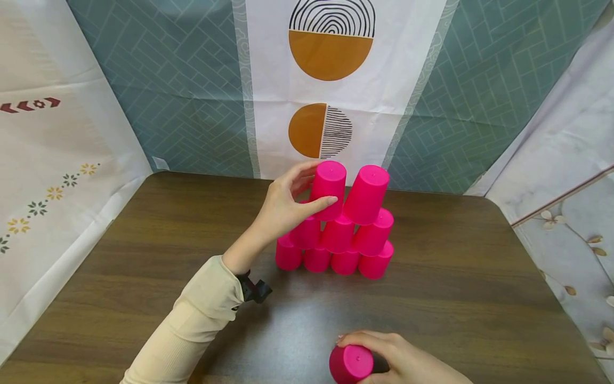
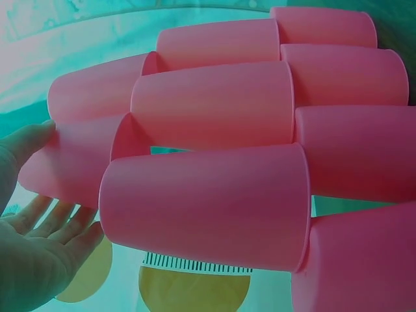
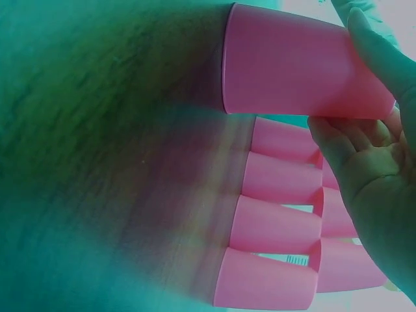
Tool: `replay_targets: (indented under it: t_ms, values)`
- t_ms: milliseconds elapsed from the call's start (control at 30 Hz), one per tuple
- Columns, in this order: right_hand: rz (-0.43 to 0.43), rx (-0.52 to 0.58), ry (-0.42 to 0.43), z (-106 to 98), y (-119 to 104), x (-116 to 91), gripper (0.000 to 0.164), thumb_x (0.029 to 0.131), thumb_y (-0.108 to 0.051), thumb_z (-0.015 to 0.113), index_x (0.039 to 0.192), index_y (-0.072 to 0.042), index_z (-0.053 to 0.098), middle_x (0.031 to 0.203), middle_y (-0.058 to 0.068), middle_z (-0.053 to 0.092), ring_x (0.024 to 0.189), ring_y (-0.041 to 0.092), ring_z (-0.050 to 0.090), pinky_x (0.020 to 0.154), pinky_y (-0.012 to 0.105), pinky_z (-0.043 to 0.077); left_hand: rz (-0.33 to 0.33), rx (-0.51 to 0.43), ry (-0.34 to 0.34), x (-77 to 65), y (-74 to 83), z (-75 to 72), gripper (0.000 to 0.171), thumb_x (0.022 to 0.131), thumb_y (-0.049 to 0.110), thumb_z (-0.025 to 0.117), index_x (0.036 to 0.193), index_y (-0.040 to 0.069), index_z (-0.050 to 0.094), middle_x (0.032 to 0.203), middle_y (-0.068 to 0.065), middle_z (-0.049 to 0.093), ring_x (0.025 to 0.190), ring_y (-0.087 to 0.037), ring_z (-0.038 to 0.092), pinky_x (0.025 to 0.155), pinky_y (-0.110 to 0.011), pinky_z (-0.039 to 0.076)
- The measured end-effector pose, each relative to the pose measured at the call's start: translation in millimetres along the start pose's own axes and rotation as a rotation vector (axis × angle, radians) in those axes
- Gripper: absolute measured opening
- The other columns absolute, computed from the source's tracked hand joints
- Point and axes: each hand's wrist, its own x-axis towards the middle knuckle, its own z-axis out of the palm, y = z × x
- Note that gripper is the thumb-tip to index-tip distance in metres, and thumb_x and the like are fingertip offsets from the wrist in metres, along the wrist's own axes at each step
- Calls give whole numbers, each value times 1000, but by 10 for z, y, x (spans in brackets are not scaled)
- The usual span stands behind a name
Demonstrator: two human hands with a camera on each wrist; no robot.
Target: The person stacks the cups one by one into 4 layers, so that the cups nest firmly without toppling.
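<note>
Upside-down pink plastic cups form a pyramid on the table in the head view. Its bottom row [image 1: 316,260] has several cups, the middle row [image 1: 338,234] three, the top row two. My left hand [image 1: 286,205] holds the left top cup [image 1: 328,184], thumb on the near side and fingers round the far side. Beside it, the right top cup [image 1: 367,194] stands untouched. Near the table's front, my right hand [image 1: 403,354] grips another upside-down pink cup [image 1: 352,364] between thumb and fingers. In the right wrist view, that cup's rim is close over the tabletop.
The brown wooden table [image 1: 192,213] stretches to both sides of the pyramid. Behind it hangs a patterned cloth [image 1: 268,53], with pale cloths [image 1: 48,160] along the sides. A dark wrist strap [image 1: 254,288] sits at my left sleeve.
</note>
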Motion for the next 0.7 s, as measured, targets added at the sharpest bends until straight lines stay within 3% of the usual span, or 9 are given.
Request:
replay_targets:
  t_ms: [267, 433, 700]
  values:
    - [-4, 45, -2, 5, 15, 5, 51, 89, -22, 64, 134, -13, 44, 127, 5, 54, 110, 13, 54, 77, 25, 54, -11, 20, -19, -22, 0, -18, 59, 78, 15, 76, 130, 12, 49, 120, -3, 60, 111, -14, 56, 97, -30, 45]
    - [-29, 14, 22, 8, 33, 0, 52, 86, -20, 67, 133, -12, 46, 125, 4, 56, 109, 14, 55, 78, 26, 54, -19, 52, -9, -40, -10, -13, 59, 78, 17, 76, 130, 14, 50, 120, -2, 60, 110, -14, 57, 95, -31, 46]
    - [46, 86, 25, 23, 46, -4, 51, 85, -22, 69, 131, -13, 49, 122, 1, 58, 107, 12, 56, 79, 27, 53, -81, 99, -12, -108, -45, -25, 60, 77, 20, 76, 130, 14, 48, 121, -1, 59, 109, -15, 58, 95, -36, 47]
